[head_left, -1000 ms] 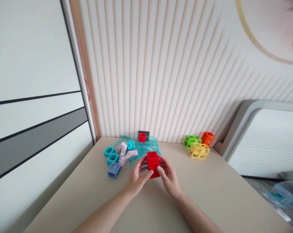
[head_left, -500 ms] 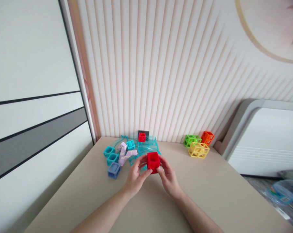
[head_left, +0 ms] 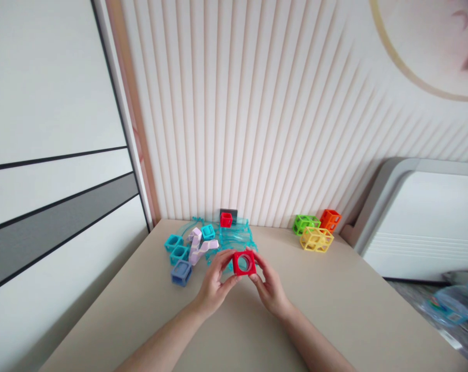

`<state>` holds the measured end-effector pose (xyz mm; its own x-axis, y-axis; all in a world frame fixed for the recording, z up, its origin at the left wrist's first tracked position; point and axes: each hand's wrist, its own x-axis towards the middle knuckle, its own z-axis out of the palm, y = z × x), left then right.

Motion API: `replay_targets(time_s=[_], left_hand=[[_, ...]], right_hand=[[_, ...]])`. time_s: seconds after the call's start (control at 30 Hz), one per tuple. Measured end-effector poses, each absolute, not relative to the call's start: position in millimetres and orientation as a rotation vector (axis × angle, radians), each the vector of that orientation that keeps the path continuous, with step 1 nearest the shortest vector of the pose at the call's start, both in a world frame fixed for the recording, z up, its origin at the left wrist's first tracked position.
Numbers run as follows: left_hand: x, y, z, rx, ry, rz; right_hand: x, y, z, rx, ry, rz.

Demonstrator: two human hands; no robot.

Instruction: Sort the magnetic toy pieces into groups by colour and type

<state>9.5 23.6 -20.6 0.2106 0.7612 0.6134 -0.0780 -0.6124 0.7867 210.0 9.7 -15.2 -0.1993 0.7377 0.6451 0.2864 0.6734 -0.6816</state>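
Note:
A red hollow cube block [head_left: 236, 269] is gripped from both sides over the table, its round opening facing me. My left hand [head_left: 217, 281] closes on its left side, thumb at the lower edge. On the right side, my right hand [head_left: 269, 283] holds it in the same way. Behind the hands lie clear teal plastic pieces [head_left: 234, 236], partly covered by them. To the left are lilac angled pieces [head_left: 197, 252], a blue cube block [head_left: 181, 273] and teal cube blocks [head_left: 178, 254]. A smaller-looking red cube block [head_left: 226, 220] sits farther back.
At the back right stand a green block frame [head_left: 306, 223], a yellow one [head_left: 316, 239] and an orange one [head_left: 330, 220]. A ribbed wall [head_left: 234, 113] bounds the table [head_left: 315, 299] behind. A small black object [head_left: 234, 215] leans there. Plastic bottles [head_left: 453, 305] lie beyond the right edge.
The red cube block has been tilted between both hands, so its round opening now faces me and I see through it. The other blocks stay where they were.

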Motion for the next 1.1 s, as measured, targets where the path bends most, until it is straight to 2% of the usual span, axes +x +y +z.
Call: replay_targets(time_s=[0.4, 0.67, 0.83, 0.9, 1.1], left_hand=[[3, 21, -12, 1.936, 0.620, 1.534], [11, 22, -15, 1.533, 0.718, 1.509], [15, 25, -16, 1.370, 0.747, 1.587], [16, 24, -16, 1.364, 0.756, 1.584], [15, 21, -14, 1.461, 0.752, 1.493]], right_hand=[[214, 7, -15, -0.723, -1.800, 0.407], [207, 4, -13, -0.773, -1.693, 0.539], [199, 38, -2, -1.126, -1.552, 0.430], [197, 65, 7, -1.361, -1.735, 0.282], [180, 141, 32, -1.496, -2.068, 0.221]])
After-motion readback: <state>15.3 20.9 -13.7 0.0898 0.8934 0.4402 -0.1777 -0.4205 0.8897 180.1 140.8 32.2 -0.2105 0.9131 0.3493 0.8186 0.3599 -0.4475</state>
